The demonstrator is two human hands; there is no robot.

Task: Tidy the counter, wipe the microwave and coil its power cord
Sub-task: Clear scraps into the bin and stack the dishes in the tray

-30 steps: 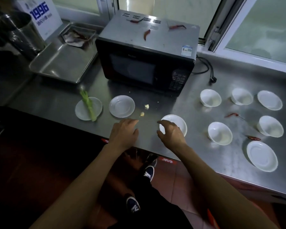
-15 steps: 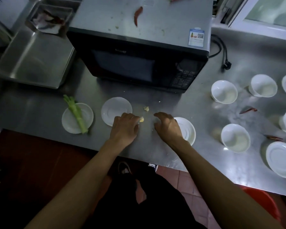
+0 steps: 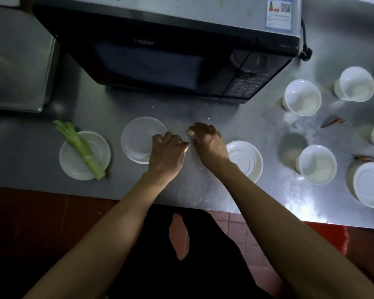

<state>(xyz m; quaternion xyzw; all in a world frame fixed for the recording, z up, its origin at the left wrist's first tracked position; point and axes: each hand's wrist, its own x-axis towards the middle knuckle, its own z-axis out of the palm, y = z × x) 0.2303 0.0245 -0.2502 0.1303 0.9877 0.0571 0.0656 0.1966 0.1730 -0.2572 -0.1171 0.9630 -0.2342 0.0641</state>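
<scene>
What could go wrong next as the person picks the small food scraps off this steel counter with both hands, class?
1. The right hand pinches a pale scrap at its fingertips; so small a piece might slip back onto the counter.
2. The left hand works right beside a shallow white dish; a careless sweep could nudge it.
3. The right forearm crosses another white dish lying close to the counter's front edge and could push it off.

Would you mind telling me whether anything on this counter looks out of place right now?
Yes: two dried red chillies lie loose on the steel counter among the white bowls, a green vegetable stalk overhangs its small plate, and each hand, left and right, pinches a pale food scrap.
</scene>
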